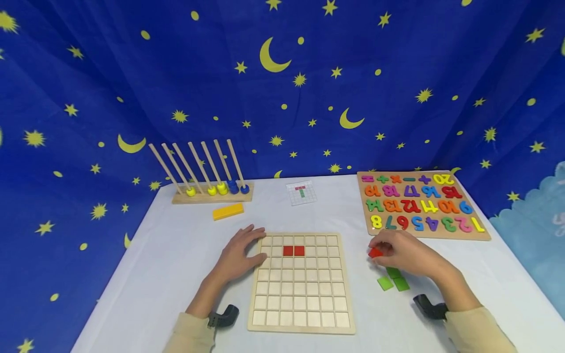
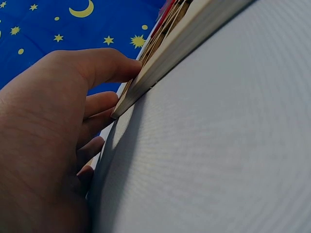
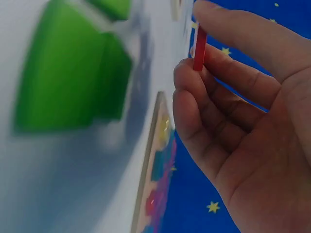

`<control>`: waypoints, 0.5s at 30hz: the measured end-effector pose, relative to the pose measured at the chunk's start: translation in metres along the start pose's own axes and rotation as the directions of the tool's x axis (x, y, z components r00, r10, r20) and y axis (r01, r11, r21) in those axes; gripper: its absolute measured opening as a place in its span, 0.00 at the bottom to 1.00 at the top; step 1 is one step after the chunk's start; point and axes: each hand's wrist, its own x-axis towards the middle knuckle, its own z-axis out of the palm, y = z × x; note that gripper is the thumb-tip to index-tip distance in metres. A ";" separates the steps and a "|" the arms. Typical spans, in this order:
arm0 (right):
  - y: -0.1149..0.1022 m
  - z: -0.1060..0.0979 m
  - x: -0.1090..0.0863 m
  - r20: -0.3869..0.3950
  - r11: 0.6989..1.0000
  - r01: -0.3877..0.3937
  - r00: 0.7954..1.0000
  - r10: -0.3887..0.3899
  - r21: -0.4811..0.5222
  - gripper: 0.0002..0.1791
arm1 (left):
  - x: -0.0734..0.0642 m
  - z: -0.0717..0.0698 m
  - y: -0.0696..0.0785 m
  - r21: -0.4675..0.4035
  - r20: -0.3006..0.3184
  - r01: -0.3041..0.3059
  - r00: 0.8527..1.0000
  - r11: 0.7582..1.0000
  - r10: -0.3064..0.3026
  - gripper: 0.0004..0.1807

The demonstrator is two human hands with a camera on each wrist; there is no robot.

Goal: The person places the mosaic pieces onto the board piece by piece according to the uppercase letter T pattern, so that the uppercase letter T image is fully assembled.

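My right hand [image 1: 403, 252] pinches a red square tile [image 1: 375, 252] between thumb and fingertips, just right of the board. In the right wrist view, the red tile [image 3: 199, 48] shows edge-on. Under and beside that hand lie several green tiles [image 1: 401, 284] on the table. A wooden grid board [image 1: 301, 332] lies flat in the middle, with two red tiles [image 1: 299, 251] side by side in its second row from the top. At the board's upper left edge rests my left hand [image 1: 236, 255], fingers extended. The left wrist view shows its thumb [image 2: 129, 69] touching the board's rim.
Beyond the board lies a small pattern card [image 1: 301, 193] with a red and green T. A bead abacus [image 1: 212, 197] stands at the back left, a yellow block [image 1: 228, 212] before it. The number puzzle [image 1: 423, 203] lies back right. A starry blue cloth [image 1: 282, 98] hangs behind.
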 end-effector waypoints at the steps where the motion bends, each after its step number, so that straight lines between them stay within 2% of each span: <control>1: -0.002 0.000 0.002 -0.001 1.000 -0.002 1.000 0.002 -0.002 0.15 | 0.000 0.000 0.000 0.001 0.001 -0.002 1.000 1.000 0.002 0.30; 15: -0.031 -0.001 0.029 -0.038 0.991 0.129 0.991 -0.128 0.043 0.14 | 0.001 -0.001 0.000 0.001 0.009 -0.011 1.000 1.000 0.011 0.30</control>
